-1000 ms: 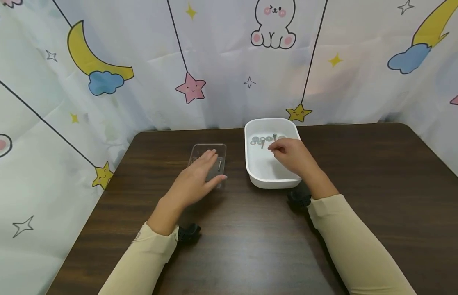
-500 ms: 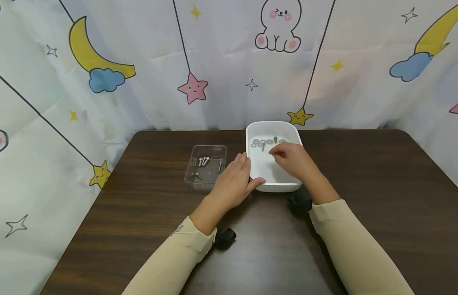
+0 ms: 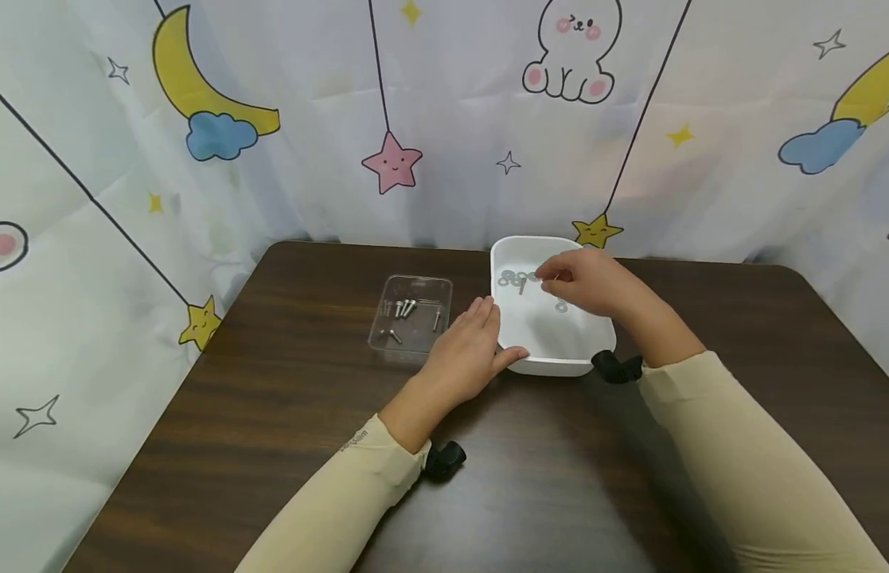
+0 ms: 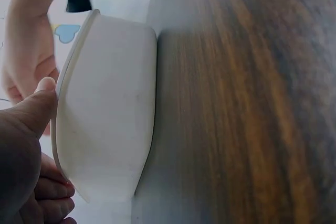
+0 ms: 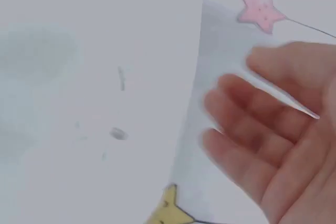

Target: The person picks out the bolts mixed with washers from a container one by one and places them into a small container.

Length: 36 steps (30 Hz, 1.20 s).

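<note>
The straight-fingered left hand (image 3: 464,352) should steady the white tub (image 3: 559,364) while the right (image 3: 590,282), thumb and fingers parted, picks far washers (image 3: 516,280) singly.

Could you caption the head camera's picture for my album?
Left hand against a white tub, right hand over it near some washers, a clear box of bolts alongside.

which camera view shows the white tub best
The head view: it shows the white tub with most of its rim and the small parts inside. The left wrist view shows its outer side and rim edge; the right wrist view, only a pale, blurred stretch inside.
</note>
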Motion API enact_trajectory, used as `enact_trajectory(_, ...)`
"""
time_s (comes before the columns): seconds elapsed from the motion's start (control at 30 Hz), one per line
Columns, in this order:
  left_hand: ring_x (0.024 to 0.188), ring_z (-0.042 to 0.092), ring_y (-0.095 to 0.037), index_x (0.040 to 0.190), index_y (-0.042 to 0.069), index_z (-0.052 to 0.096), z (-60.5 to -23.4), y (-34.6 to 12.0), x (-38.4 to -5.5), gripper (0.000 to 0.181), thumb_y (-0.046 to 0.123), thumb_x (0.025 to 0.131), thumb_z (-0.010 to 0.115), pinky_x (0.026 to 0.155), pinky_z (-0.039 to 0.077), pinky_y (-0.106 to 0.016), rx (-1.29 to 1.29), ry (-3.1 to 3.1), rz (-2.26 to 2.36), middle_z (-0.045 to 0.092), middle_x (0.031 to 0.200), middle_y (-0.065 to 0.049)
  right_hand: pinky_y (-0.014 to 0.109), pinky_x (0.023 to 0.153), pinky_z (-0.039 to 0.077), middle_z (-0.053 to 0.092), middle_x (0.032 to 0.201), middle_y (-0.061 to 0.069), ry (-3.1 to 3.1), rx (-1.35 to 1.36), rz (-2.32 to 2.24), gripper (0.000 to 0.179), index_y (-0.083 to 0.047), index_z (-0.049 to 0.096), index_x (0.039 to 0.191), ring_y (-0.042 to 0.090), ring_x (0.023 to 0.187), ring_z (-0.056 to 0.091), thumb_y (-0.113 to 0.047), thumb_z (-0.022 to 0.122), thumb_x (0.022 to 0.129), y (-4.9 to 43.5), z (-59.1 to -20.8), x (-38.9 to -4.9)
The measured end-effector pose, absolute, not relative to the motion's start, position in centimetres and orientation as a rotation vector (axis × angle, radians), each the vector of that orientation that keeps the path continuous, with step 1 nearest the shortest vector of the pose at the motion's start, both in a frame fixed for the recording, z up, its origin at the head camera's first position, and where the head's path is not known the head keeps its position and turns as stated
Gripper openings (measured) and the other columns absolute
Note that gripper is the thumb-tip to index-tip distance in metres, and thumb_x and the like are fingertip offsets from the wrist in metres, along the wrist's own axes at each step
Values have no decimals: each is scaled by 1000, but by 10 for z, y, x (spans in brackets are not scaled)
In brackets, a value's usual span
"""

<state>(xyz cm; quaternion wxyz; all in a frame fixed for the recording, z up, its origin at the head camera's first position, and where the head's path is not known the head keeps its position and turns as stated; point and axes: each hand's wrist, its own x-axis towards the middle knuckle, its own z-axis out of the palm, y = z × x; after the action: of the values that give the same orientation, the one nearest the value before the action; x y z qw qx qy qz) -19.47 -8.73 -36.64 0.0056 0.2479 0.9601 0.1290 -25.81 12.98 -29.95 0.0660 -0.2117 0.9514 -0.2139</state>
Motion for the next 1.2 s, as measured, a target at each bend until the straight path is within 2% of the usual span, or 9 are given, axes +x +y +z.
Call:
enact_trajectory(0.27, 150, 23, -26, 151, -1, 33, -364, -86, -195, 84, 63, 97, 43, 120, 28, -38, 764, 3008, 401, 29, 160, -15, 49, 85, 55, 69, 117, 18, 2806, -579, -534, 31, -1, 67, 123, 30, 101, 66, -13, 60, 95, 112, -288, -296)
enact_trajectory(0.57, 150, 25, -25, 151, 0, 33, -365, -84, -193, 84, 63, 97, 44, 119, 29, -37, 753, 3007, 401, 30, 160, -14, 49, 91, 52, 66, 120, 18, 2727, -351, -495, 31, -3, 69, 122, 32, 105, 60, -15, 66, 93, 103, -324, -332)
enact_trajectory(0.67, 149, 26, -25, 151, 0, 34, -365, -84, -192, 83, 62, 97, 44, 119, 29, -37, 760, 3017, 382, 31, 159, -15, 46, 90, 53, 66, 120, 17, 2693, -232, -458, 33, -5, 68, 124, 30, 102, 60, -19, 65, 93, 101, -336, -337)
enact_trajectory(0.8, 149, 26, -25, 151, 0, 34, -365, -84, -191, 83, 62, 97, 42, 119, 30, -38, 767, 3024, 370, 31, 160, -15, 38, 76, 55, 66, 110, 14, 2667, -86, -512, 34, -6, 67, 122, 27, 92, 61, -22, 69, 92, 99, -346, -337)
enact_trajectory(0.97, 149, 26, -26, 151, -1, 33, -365, -84, -191, 83, 63, 97, 41, 119, 30, -37, 785, 3030, 354, 30, 159, -15, 29, 60, 50, 63, 89, 11, 2675, -52, -561, 28, -2, 69, 108, 21, 75, 58, -19, 75, 87, 99, -350, -336)
enact_trajectory(1.1, 149, 27, -26, 151, -1, 34, -365, -84, -192, 83, 62, 97, 41, 119, 30, -37, 791, 3036, 351, 31, 159, -16, 26, 58, 48, 60, 79, 8, 2666, -71, -597, 25, -1, 67, 102, 18, 70, 55, -13, 78, 83, 99, -351, -337)
enact_trajectory(1.2, 149, 28, -26, 151, -1, 34, -365, -85, -192, 83, 62, 97, 41, 118, 31, -38, 794, 3038, 353, 32, 159, -16, 27, 60, 48, 61, 78, 8, 2650, -84, -602, 26, -2, 64, 102, 19, 71, 56, -10, 79, 82, 97, -353, -340)
